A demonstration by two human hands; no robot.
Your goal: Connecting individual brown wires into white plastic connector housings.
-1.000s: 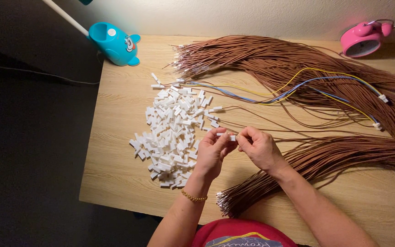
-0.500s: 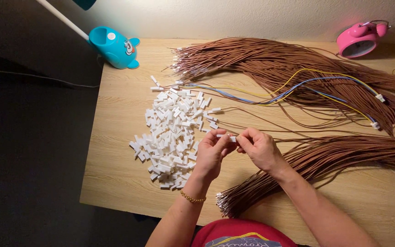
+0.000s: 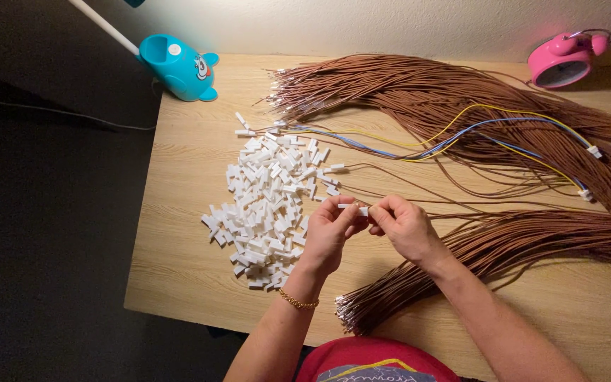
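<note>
Head view: I see left grip (image 3: pixel 330 230) and right grip (image 3: pixel 404 225) pinched shut on one white connector (image 3: pixel 359 210); connector pile (image 3: pixel 266 201) lies just left.

Over the wooden surface (image 3: pixel 192 269) the left hand (image 3: pixel 330 233) and the right hand (image 3: pixel 404 226) met, fingertips pinching a small white connector (image 3: pixel 357 210) between them; a heap of white connectors (image 3: pixel 266 198) lay just left of the hands. One brown wire bundle (image 3: pixel 489 247) ran under the right forearm; another (image 3: pixel 447 92) fanned across the far side, near a pink alarm clock (image 3: pixel 563 60) and a blue toy-shaped lamp base (image 3: pixel 175 67).
</note>
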